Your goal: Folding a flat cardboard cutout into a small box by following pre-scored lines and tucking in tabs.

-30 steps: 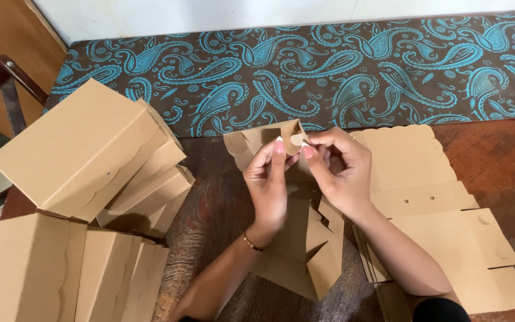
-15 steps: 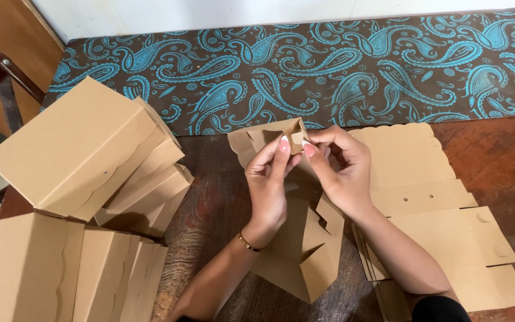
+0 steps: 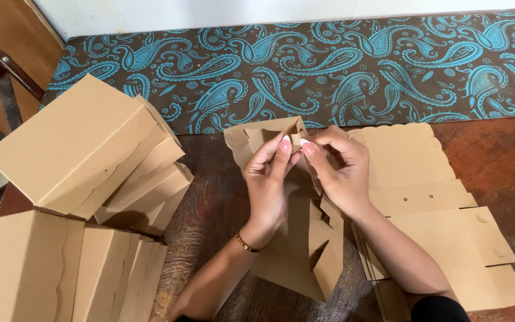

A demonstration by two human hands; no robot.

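Note:
A brown cardboard box blank (image 3: 305,250), partly folded, stands tilted on the dark wooden table (image 3: 216,197) in front of me. My left hand (image 3: 267,179) and my right hand (image 3: 338,167) both pinch its upper flap (image 3: 257,134) near a corner, thumbs and forefingers meeting there. A thin bracelet circles my left wrist. The lower folded part of the blank hangs below my hands, its tabs sticking out.
Several assembled brown boxes (image 3: 84,149) are piled at the left, more standing at the lower left (image 3: 25,268). A stack of flat blanks (image 3: 436,209) lies at the right. A blue paisley cloth (image 3: 329,59) covers the far side. A wooden chair arm (image 3: 7,68) shows at upper left.
Both hands have shifted slightly on the upper flap, bending its corner. The blank has tilted a little; the piles have not moved.

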